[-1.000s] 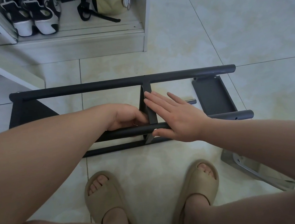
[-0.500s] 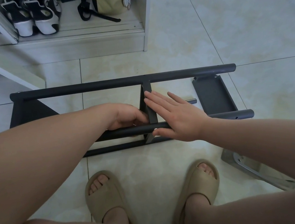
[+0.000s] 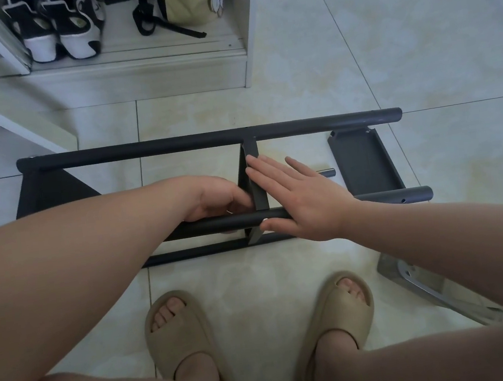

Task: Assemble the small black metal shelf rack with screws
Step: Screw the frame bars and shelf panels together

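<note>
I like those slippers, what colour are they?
Beige slippers, seen best in the head view.

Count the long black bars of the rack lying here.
3: far bar; middle bar, under the right hand; low bar, nearest the camera. A stub past that hand may be a fourth, mostly hidden.

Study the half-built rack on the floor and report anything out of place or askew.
The black panel at the rack's right end lies slanted on the floor, seemingly unattached; the far tube and near tube are unjoined there. Nothing looks spilled or damaged.
</note>
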### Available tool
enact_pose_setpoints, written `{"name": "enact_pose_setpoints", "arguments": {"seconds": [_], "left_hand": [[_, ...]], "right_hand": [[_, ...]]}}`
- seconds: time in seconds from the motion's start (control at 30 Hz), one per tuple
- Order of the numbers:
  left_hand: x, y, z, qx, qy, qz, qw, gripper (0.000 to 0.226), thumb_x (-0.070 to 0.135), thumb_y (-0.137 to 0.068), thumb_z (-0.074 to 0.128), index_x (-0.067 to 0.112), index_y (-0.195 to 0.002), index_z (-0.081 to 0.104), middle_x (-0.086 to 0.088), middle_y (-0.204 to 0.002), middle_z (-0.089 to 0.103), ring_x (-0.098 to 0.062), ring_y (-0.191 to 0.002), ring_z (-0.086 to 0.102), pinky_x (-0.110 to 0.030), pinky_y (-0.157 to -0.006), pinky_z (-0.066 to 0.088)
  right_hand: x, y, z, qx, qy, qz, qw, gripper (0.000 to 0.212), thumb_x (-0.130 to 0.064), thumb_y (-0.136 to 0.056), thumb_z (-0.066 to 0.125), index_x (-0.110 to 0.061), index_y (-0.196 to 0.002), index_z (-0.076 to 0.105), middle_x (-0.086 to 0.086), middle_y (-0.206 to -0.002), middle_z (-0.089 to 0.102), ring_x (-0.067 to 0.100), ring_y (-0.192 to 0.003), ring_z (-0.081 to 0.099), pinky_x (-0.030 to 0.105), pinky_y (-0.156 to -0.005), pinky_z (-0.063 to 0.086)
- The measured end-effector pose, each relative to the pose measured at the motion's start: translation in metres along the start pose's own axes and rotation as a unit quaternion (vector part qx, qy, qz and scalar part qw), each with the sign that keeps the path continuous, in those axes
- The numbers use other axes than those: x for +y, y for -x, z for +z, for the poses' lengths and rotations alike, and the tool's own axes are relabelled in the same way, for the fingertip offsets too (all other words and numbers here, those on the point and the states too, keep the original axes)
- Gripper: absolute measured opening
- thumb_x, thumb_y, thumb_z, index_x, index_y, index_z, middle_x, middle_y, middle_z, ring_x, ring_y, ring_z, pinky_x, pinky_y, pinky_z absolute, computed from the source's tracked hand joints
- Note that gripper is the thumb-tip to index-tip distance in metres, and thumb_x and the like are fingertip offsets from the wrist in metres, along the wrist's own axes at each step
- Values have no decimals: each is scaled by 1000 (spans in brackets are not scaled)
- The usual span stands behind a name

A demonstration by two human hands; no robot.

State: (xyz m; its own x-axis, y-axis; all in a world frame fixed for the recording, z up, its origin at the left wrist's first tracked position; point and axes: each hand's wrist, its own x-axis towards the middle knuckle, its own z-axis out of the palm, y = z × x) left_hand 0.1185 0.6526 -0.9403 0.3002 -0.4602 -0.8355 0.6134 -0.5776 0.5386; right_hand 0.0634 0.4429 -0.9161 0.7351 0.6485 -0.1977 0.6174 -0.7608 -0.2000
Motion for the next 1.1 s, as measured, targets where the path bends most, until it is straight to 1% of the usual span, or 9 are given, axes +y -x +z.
{"name": "enact_pose_setpoints", "arguments": {"seconds": [0.17,0.27,0.37,0.43,0.57,0.67,0.77,0.87,1.1], "left_hand": [[1,3,0,-16,6,13,1000,22,9,-91,52,13,-94,73,-6,-86,71,-17,-75,63,-30,-75,48],[1,2,2,1,6,29,1000,19,10,-93,54,12,-98,73,-5,-87,73,-16,-76,66,-30,-75,50],[0,0,2,15,3,12,1000,21,14,-94,57,10,-109,72,-6,-92,70,-19,-85,62,-34,-83,50],[0,0,2,7,4,3,1000,24,16,-95,56,10,-113,70,-6,-94,69,-19,-87,61,-33,-82,51],[0,2,1,-15,8,16,1000,19,12,-94,52,12,-97,71,-4,-82,69,-17,-76,59,-33,-80,47],[0,3,0,-21,13,28,999,22,10,-93,52,15,-92,73,-4,-85,71,-16,-76,63,-32,-77,49],[0,1,1,-6,3,30,1000,19,12,-95,55,14,-97,73,-4,-91,71,-17,-82,64,-32,-76,51],[-1,-1,0,6,1,12,1000,17,14,-94,58,13,-103,72,-4,-91,71,-17,-83,64,-33,-83,53],[0,5,0,-28,5,32,999,27,6,-92,50,15,-88,75,-6,-85,71,-18,-75,63,-31,-74,48]], "right_hand": [[0,0,0,4,-3,-3,1000,89,-69,-96,27,-16,-163,3,-5,-169,-12,10,-155,-10,40,-127,-1],[0,0,0,4,-7,-2,1000,89,-69,-95,26,-16,-163,3,-6,-169,-11,10,-155,-10,40,-127,-1],[0,0,0,4,-9,-2,1000,89,-70,-95,26,-16,-163,3,-6,-169,-11,10,-155,-11,40,-127,-1],[0,0,0,5,-10,-2,1000,89,-69,-95,27,-16,-163,3,-6,-169,-11,10,-155,-10,40,-127,-1],[1,0,0,4,-5,-2,1000,88,-69,-95,25,-17,-163,3,-6,-169,-12,9,-155,-11,40,-127,-1],[1,-1,0,3,-6,-3,1000,89,-70,-95,25,-17,-163,2,-6,-169,-12,9,-155,-11,40,-127,-1],[1,0,1,7,-8,-2,1000,88,-69,-96,27,-17,-163,3,-6,-169,-11,9,-155,-11,40,-127,0],[0,0,1,8,-9,-2,1000,88,-69,-96,28,-17,-163,3,-6,-169,-11,9,-155,-11,40,-127,1],[0,0,1,8,-11,-2,1000,89,-69,-95,27,-17,-163,4,-6,-169,-10,9,-155,-10,40,-127,1]]}}
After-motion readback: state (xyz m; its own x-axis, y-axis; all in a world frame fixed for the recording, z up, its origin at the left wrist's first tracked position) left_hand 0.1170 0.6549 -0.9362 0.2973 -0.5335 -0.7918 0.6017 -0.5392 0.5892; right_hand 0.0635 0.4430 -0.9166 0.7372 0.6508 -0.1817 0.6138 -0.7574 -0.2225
